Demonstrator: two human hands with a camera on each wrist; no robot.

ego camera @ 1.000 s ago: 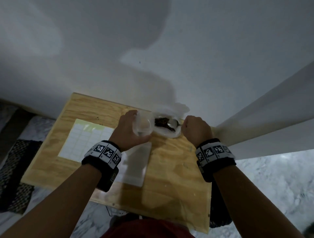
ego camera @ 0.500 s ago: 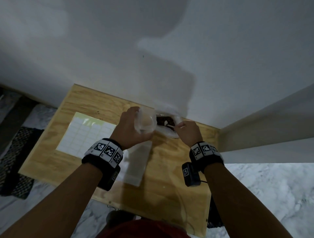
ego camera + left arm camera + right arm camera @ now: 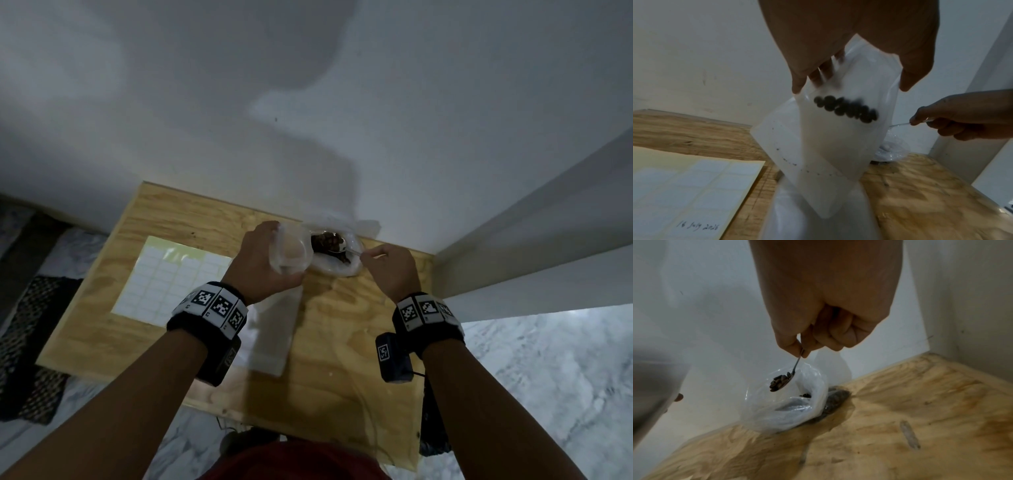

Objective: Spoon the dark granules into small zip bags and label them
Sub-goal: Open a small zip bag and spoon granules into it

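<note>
Overhead, the left hand [image 3: 263, 260] grips a small clear plastic zip bag [image 3: 291, 251] at the wooden board's [image 3: 342, 342] twelve o'clock edge. Left wrist: dark granules [image 3: 846, 109] sit inside it. Right wrist: the right hand [image 3: 818, 327] pinches a thin metal spoon [image 3: 795, 368], loaded, above a crumpled clear supply bag [image 3: 787, 410].

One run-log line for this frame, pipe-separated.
left hand holds zip bag open | right hand holds loaded spoon over source bag

Black wristbands [image 3: 207, 310] with checkered markers
</note>
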